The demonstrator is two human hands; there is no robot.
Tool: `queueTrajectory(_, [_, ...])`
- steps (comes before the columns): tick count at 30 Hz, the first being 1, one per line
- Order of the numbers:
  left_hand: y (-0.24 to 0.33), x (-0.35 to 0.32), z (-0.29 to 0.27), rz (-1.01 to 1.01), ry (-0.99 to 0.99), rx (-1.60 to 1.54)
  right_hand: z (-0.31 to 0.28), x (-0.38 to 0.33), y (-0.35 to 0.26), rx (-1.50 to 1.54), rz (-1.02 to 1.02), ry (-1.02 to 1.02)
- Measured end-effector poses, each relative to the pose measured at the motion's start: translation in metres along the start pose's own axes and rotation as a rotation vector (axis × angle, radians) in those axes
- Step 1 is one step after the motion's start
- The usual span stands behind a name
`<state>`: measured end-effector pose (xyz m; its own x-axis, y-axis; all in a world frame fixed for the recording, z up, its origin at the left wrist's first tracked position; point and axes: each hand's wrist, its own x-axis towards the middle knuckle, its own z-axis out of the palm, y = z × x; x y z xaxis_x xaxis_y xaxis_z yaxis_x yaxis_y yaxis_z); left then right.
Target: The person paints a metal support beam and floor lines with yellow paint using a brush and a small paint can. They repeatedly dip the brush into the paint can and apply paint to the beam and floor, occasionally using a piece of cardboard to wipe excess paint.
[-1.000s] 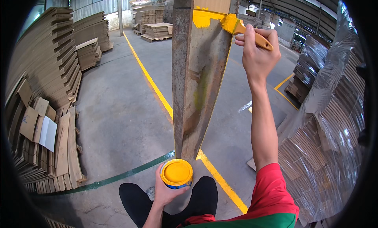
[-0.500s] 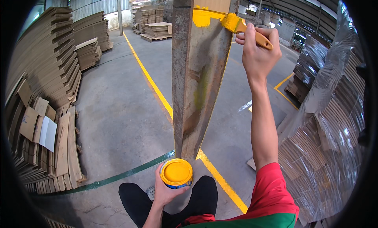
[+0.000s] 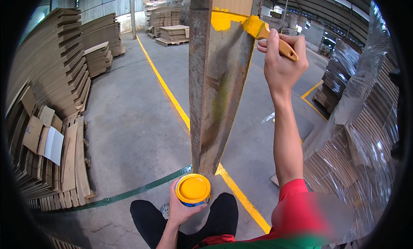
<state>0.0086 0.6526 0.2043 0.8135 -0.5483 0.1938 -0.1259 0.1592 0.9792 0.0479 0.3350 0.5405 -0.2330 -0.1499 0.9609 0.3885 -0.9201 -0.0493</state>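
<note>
My right hand grips a paintbrush by its wooden handle, its bristles loaded with yellow paint. They rest against the right edge of a steel column, at the level of a fresh yellow patch. Above that patch, a tan piece of cardboard or board covers the column's face. Down low, my left hand is wrapped around a paint can filled with yellow paint, held upright between my knees. Rust and a faint yellowish-green smear mark the column's bare metal.
Stacked flat cardboard lines the left side, with a wooden pallet near it. Plastic-wrapped cardboard stacks stand close on the right. A yellow floor line and a green one meet near the column's foot.
The brush and my right hand have shifted very slightly downward along the column's right edge. My left hand keeps the can in the same place.
</note>
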Motion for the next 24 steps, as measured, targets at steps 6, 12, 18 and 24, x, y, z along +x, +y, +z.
queueTrajectory(6, [0.009, 0.001, -0.001, 0.029, -0.004, 0.078, -0.008, 0.002, -0.001, -0.060, 0.062, -0.067])
queueTrajectory(12, [0.029, 0.008, -0.001, 0.044, -0.028, 0.104, -0.035, -0.016, -0.029, -0.015, 0.001, 0.042])
queueTrajectory(18, [0.046, 0.040, -0.020, 0.139, -0.160, 0.235, -0.015, -0.018, -0.008, -0.054, 0.001, -0.090])
queueTrajectory(24, [0.091, 0.072, -0.028, 0.217, -0.302, 0.295, -0.035, -0.011, -0.052, -0.437, -0.081, -0.120])
